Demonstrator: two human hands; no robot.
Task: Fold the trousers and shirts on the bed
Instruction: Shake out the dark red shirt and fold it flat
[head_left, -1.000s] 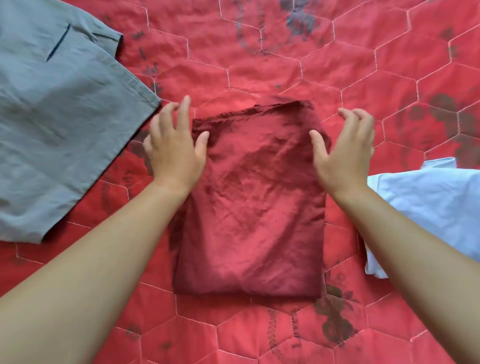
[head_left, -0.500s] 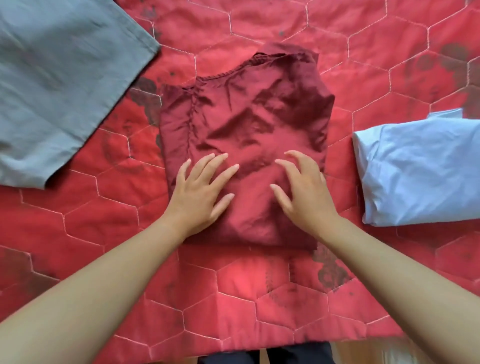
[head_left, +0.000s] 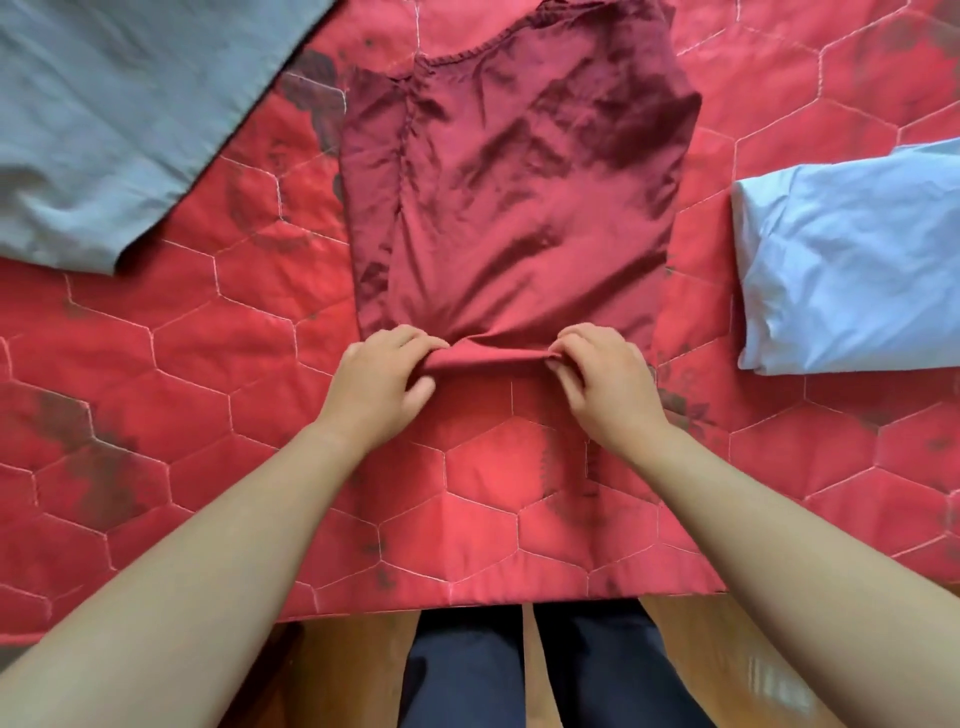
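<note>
Two hands are on one piece of clothing. The left hand (head_left: 382, 382) and the right hand (head_left: 602, 384) each pinch the near edge of the dark red garment (head_left: 519, 197). The fingers are curled over the top and the thumbs are tucked under, so a little roll of cloth is bunched up between the hands. The rest of the dark red garment lies flat on the red quilt (head_left: 467, 493), in the middle of the bed, and reaches away from the person. A grey garment (head_left: 114, 114) lies spread out at the far left. A light blue garment (head_left: 852, 260), already folded, sits to the right. Neither one touches the red one. I think the next move is to lift this edge and lay it over the far part. That could go wrong in a few ways. The cloth looks smooth and a bit shiny, so it may slip out of the pinch. The layers may slide apart if the fingers do not catch all of them, and I cannot tell how many they hold. If one hand goes further than the other, the fold will come out crooked. The wrinkles in the middle would get pressed in under the fold.
</note>
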